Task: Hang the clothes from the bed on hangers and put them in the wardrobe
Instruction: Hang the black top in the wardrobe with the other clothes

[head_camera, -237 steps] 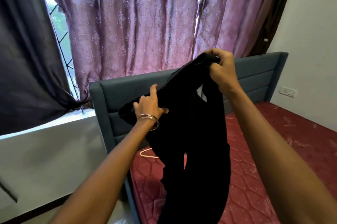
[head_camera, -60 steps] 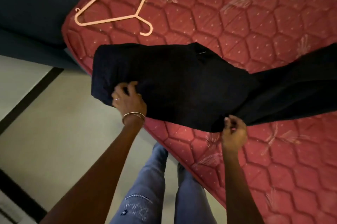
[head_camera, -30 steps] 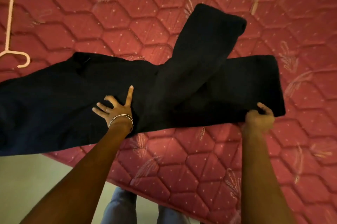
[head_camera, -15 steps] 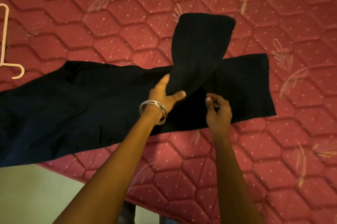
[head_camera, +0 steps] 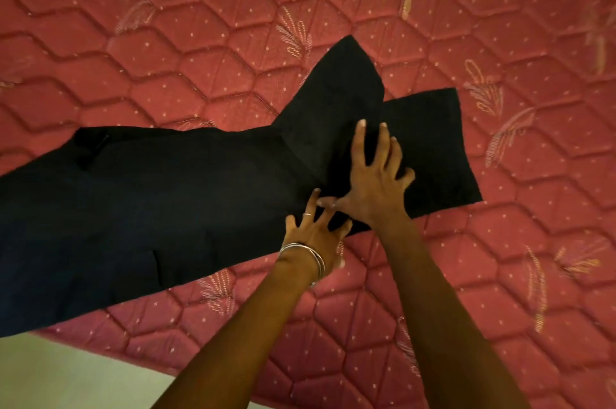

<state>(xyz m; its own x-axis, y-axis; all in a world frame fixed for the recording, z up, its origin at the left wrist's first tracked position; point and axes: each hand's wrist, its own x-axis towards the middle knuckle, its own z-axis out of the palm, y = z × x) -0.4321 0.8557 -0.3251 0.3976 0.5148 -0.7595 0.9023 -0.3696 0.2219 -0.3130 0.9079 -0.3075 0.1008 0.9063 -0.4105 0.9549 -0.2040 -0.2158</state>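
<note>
Black trousers (head_camera: 173,202) lie flat across the red quilted mattress (head_camera: 200,58), waist end at the left, legs to the right. One leg is folded up and points away from me, crossing over the other leg. My right hand (head_camera: 373,175) presses on the cloth with spread fingers where the two legs cross. My left hand (head_camera: 315,232), with bangles on the wrist, lies with spread fingers on the near edge of the trousers, just left of the right hand and touching its thumb. No hanger is in view.
The mattress's near edge runs along the lower left, with pale floor (head_camera: 66,378) beyond it. Bare mattress surrounds the trousers on the far and right sides.
My left hand has let go of the upturned leg and now lies flat on the near edge. My right hand has moved up and spread flat on the crossing of the legs.
</note>
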